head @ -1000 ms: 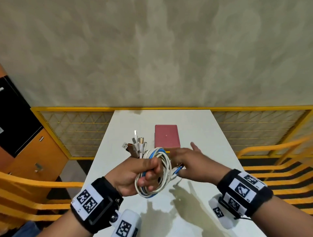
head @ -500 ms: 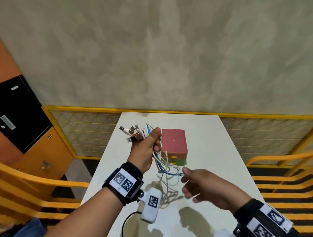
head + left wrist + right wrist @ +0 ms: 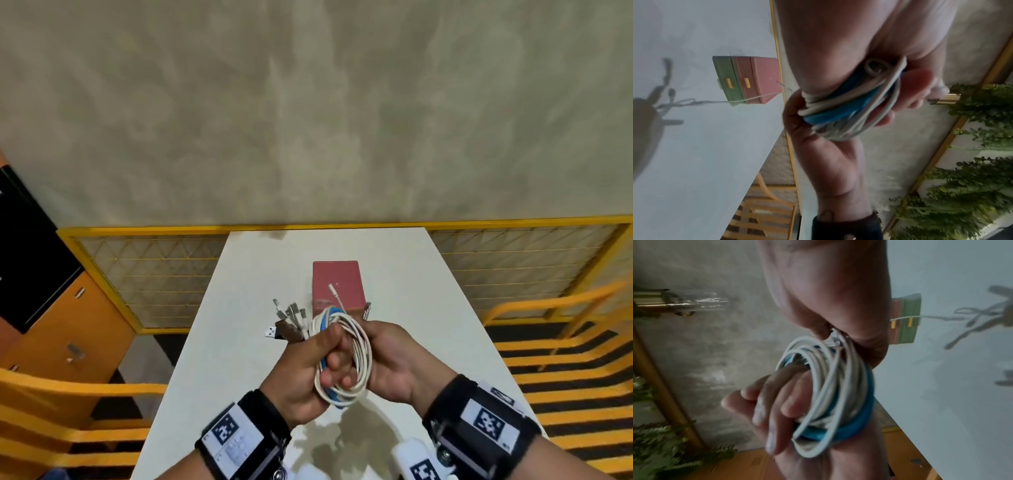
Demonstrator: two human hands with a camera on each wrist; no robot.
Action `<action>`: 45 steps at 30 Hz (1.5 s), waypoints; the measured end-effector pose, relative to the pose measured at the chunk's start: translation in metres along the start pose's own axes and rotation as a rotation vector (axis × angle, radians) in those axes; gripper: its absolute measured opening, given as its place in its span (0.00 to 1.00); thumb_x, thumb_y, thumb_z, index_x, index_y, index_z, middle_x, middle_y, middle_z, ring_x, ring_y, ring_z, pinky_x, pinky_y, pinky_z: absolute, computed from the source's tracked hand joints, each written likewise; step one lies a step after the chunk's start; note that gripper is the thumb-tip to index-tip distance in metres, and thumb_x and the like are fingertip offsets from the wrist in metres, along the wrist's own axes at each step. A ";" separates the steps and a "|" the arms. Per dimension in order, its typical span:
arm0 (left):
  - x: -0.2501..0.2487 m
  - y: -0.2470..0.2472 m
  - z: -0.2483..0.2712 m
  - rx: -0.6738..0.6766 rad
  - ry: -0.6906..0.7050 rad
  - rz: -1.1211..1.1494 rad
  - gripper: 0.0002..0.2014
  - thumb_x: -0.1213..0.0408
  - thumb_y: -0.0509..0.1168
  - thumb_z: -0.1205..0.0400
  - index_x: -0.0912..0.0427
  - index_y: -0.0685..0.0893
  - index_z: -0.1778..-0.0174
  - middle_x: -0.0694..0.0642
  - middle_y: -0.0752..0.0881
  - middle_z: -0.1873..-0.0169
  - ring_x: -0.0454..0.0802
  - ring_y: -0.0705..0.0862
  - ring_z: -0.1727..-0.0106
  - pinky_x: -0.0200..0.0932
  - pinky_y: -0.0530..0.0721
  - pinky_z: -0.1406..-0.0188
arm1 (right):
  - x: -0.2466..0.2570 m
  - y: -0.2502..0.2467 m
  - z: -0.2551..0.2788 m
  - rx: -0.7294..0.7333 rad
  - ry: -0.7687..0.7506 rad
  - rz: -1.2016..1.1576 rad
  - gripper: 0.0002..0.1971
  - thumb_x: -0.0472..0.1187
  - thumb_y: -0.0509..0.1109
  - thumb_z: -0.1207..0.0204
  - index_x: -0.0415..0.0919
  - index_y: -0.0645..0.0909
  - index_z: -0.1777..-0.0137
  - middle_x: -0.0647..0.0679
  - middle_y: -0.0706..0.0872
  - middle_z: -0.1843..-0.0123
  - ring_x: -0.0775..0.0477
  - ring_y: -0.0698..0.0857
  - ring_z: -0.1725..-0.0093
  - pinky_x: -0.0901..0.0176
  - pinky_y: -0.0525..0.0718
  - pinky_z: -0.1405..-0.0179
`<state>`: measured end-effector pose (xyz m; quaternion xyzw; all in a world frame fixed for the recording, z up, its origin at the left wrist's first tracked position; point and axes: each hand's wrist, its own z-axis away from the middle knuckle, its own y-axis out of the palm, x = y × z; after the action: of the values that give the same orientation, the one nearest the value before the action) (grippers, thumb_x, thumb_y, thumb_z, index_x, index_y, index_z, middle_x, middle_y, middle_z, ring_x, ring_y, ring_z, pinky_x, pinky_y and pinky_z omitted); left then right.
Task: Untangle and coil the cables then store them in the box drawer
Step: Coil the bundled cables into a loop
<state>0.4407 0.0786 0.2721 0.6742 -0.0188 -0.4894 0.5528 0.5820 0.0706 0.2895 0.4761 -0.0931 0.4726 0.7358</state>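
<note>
A coil of white and blue cables [image 3: 346, 356] is wound round the fingers of my left hand [image 3: 334, 363], which grips it above the white table [image 3: 239, 342]. Several plugs [image 3: 289, 320] stick out to the left of that fist. My right hand [image 3: 387, 349] holds the coil's right side, its fingertips hidden behind the loops. One white cable end [image 3: 334, 290] pokes up in front of the red box [image 3: 337, 277]. In the left wrist view the coil [image 3: 849, 105] sits between both hands. The box [image 3: 748, 79] shows a red and a green drawer, both closed.
The box stands mid-table just beyond my hands. A yellow mesh fence [image 3: 147, 274] runs behind the table. Yellow slatted chairs [image 3: 565, 359] flank both sides, and an orange cabinet [image 3: 51, 335] stands far left.
Half a second ago the cables hung loose from my raised left hand, with my right hand apart. Now they sit looped in a coil and both hands meet on it.
</note>
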 end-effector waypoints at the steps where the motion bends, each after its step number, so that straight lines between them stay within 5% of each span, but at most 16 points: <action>1: 0.000 -0.002 0.002 0.077 -0.037 -0.003 0.18 0.55 0.85 0.34 0.63 0.86 0.68 0.50 0.77 0.82 0.39 0.74 0.87 0.39 0.82 0.76 | 0.002 0.005 0.005 0.014 0.012 0.025 0.32 0.50 0.52 0.11 0.30 0.85 0.68 0.33 0.85 0.74 0.33 0.88 0.75 0.56 0.83 0.82; 4: -0.002 -0.003 0.005 0.281 -0.112 -0.012 0.10 0.57 0.72 0.20 0.61 0.87 0.60 0.47 0.83 0.75 0.35 0.80 0.81 0.36 0.83 0.67 | -0.001 0.012 0.013 0.018 0.032 0.080 0.30 0.56 0.57 0.14 0.29 0.81 0.64 0.33 0.81 0.75 0.34 0.86 0.75 0.54 0.84 0.80; 8: -0.007 -0.008 0.007 0.391 -0.195 -0.022 0.09 0.58 0.68 0.17 0.60 0.87 0.56 0.46 0.85 0.71 0.33 0.82 0.77 0.34 0.81 0.64 | -0.008 0.011 0.017 0.186 -0.006 0.081 0.41 0.72 0.59 0.24 0.26 0.78 0.42 0.31 0.85 0.66 0.35 0.89 0.65 0.48 0.88 0.65; 10: -0.008 -0.012 0.008 0.399 -0.238 -0.029 0.08 0.58 0.68 0.17 0.59 0.87 0.56 0.45 0.85 0.71 0.33 0.82 0.78 0.34 0.81 0.64 | -0.012 0.011 0.022 0.286 -0.026 0.153 0.45 0.74 0.69 0.33 0.29 0.75 0.38 0.31 0.88 0.62 0.34 0.91 0.59 0.45 0.89 0.60; 13: -0.008 -0.013 0.008 0.417 -0.283 -0.076 0.07 0.59 0.68 0.17 0.58 0.88 0.56 0.45 0.86 0.70 0.32 0.83 0.77 0.33 0.81 0.63 | -0.017 0.013 0.030 0.260 -0.110 0.250 0.39 0.57 0.84 0.39 0.30 0.73 0.38 0.31 0.87 0.61 0.33 0.91 0.60 0.45 0.91 0.64; 16: -0.011 -0.014 0.005 0.422 -0.332 -0.154 0.07 0.58 0.72 0.21 0.56 0.90 0.59 0.44 0.88 0.72 0.33 0.83 0.77 0.33 0.83 0.63 | -0.021 0.008 0.029 0.182 -0.193 0.280 0.34 0.43 0.81 0.31 0.29 0.69 0.30 0.31 0.85 0.60 0.34 0.90 0.64 0.46 0.89 0.68; 21: -0.019 -0.019 0.000 0.295 -0.405 -0.382 0.13 0.56 0.84 0.37 0.58 0.93 0.62 0.52 0.90 0.73 0.41 0.88 0.75 0.33 0.86 0.69 | -0.024 0.005 0.028 0.097 -0.362 0.375 0.21 0.39 0.77 0.27 0.31 0.77 0.38 0.35 0.80 0.69 0.39 0.84 0.75 0.54 0.85 0.73; 25: -0.022 -0.018 -0.003 0.280 -0.426 -0.410 0.16 0.58 0.85 0.39 0.60 0.93 0.60 0.54 0.91 0.71 0.44 0.90 0.72 0.33 0.88 0.70 | -0.028 0.003 0.025 0.035 -0.424 0.425 0.18 0.40 0.77 0.28 0.34 0.80 0.41 0.42 0.77 0.78 0.42 0.80 0.78 0.55 0.82 0.74; 29: -0.021 -0.011 0.002 0.339 -0.478 -0.398 0.14 0.54 0.84 0.39 0.55 0.94 0.61 0.49 0.90 0.75 0.38 0.87 0.77 0.33 0.87 0.63 | -0.024 0.006 0.031 0.119 -0.392 0.399 0.19 0.38 0.80 0.31 0.31 0.79 0.45 0.24 0.77 0.64 0.38 0.86 0.78 0.53 0.86 0.76; 33: -0.024 -0.011 0.002 0.360 -0.470 -0.426 0.15 0.52 0.83 0.37 0.54 0.94 0.58 0.48 0.92 0.72 0.38 0.89 0.74 0.33 0.88 0.61 | -0.023 0.007 0.031 0.118 -0.436 0.449 0.16 0.36 0.80 0.32 0.29 0.80 0.51 0.18 0.75 0.66 0.38 0.85 0.78 0.52 0.86 0.76; 37: -0.026 -0.004 0.000 0.283 -0.397 -0.501 0.09 0.68 0.79 0.34 0.59 0.93 0.59 0.55 0.92 0.70 0.44 0.91 0.72 0.36 0.90 0.67 | -0.026 0.003 0.023 -0.039 -0.554 0.468 0.18 0.44 0.83 0.41 0.37 0.87 0.53 0.30 0.83 0.65 0.35 0.82 0.70 0.42 0.83 0.66; 40: -0.024 -0.008 -0.004 0.134 -0.187 -0.550 0.16 0.78 0.73 0.32 0.63 0.90 0.49 0.60 0.90 0.64 0.51 0.90 0.66 0.40 0.89 0.66 | -0.028 -0.003 0.017 -0.141 -0.628 0.469 0.14 0.45 0.84 0.42 0.42 0.89 0.57 0.38 0.88 0.65 0.38 0.85 0.69 0.43 0.84 0.63; 45: -0.019 -0.009 0.000 0.065 -0.168 -0.547 0.14 0.79 0.70 0.29 0.61 0.89 0.51 0.59 0.85 0.68 0.50 0.85 0.70 0.37 0.85 0.75 | -0.028 0.000 0.016 -0.074 -0.547 0.376 0.11 0.40 0.81 0.34 0.38 0.86 0.54 0.35 0.85 0.67 0.37 0.83 0.77 0.48 0.86 0.71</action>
<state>0.4266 0.0927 0.2776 0.6288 0.1022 -0.6735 0.3749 0.5718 0.0406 0.2812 0.5330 -0.3904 0.4508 0.6002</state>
